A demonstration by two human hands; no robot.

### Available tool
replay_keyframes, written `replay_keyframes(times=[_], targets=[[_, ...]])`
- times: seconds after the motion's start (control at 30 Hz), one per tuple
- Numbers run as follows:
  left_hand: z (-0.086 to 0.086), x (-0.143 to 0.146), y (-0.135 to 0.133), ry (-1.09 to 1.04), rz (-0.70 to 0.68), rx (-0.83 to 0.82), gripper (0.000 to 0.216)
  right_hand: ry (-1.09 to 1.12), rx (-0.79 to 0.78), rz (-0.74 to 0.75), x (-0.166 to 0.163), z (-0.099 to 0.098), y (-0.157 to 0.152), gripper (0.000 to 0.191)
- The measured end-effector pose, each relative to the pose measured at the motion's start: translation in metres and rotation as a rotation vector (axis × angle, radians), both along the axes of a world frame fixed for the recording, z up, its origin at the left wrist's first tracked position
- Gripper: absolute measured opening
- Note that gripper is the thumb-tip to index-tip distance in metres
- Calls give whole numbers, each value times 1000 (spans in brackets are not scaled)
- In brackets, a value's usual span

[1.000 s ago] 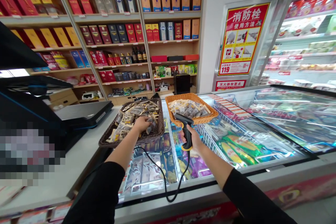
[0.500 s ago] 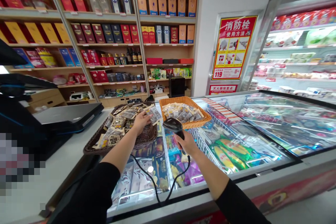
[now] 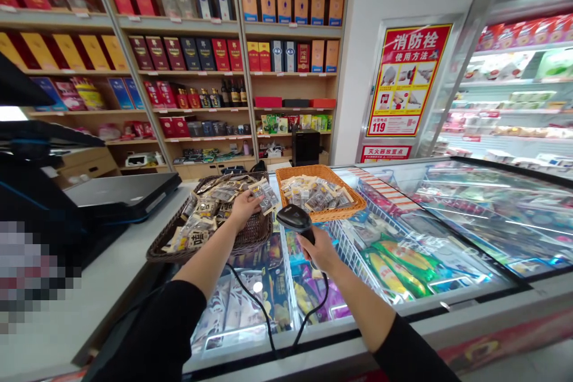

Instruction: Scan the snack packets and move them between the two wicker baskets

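My left hand (image 3: 245, 208) is closed on a small snack packet (image 3: 265, 196), clear with a printed label, lifted over the right edge of a dark brown wicker basket (image 3: 159, 249). More such packets (image 3: 197, 233) fill that basket. In my right hand (image 3: 321, 249) is a black barcode scanner (image 3: 295, 218), its head pointing left toward the packet, a short gap between them. The scanner's black cord (image 3: 264, 304) loops down over the freezer glass. Just behind the scanner sits an orange wicker basket (image 3: 358, 203) with similar packets.
Both baskets rest on a glass-topped chest freezer (image 3: 447, 239) stocked with frozen goods. To the left stand a counter (image 3: 49, 334) and a flat black-edged scale (image 3: 129, 191). Shelves of boxed bottles (image 3: 188, 54) line the back wall; a refrigerated display (image 3: 514, 95) stands at right.
The whole view has shifted slightly, so the scene sits a little farther right. Both hands keep their holds, and the scanner head is now slightly nearer the packet.
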State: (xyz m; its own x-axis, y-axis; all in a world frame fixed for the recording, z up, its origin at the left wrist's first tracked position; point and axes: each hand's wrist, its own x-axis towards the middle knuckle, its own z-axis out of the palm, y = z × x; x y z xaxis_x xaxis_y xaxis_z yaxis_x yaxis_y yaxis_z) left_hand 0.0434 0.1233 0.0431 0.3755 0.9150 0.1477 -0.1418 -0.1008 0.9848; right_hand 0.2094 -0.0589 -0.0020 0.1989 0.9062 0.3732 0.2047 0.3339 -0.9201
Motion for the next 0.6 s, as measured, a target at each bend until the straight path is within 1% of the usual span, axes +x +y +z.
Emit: replay_keyframes(times=[0.07,0.13,0.23,0.3,0.33,0.4,0.47,0.53,0.6], targets=[[0,0,-1,14,5,0,51,57,-4,28,0,-3,2,21],[1,-1,-4,28,11,13,52,172,-12,63,0,-4,4,24],[8,0,-8,37,16,72,53,451,-19,120,8,-1,5,31],[15,7,-9,93,20,113,53,658,-38,156,22,3,4,35],[19,13,-10,136,19,128,52,747,-51,177,31,5,3,38],[24,30,-10,228,9,154,51,855,-68,226,53,4,2,39],[26,53,-11,324,-10,201,47,907,-48,208,71,-3,1,37],[25,78,-11,467,-24,309,36,919,-39,180,83,-11,1,36],[21,101,-11,636,-24,458,21,928,-70,172,85,-18,2,37]])
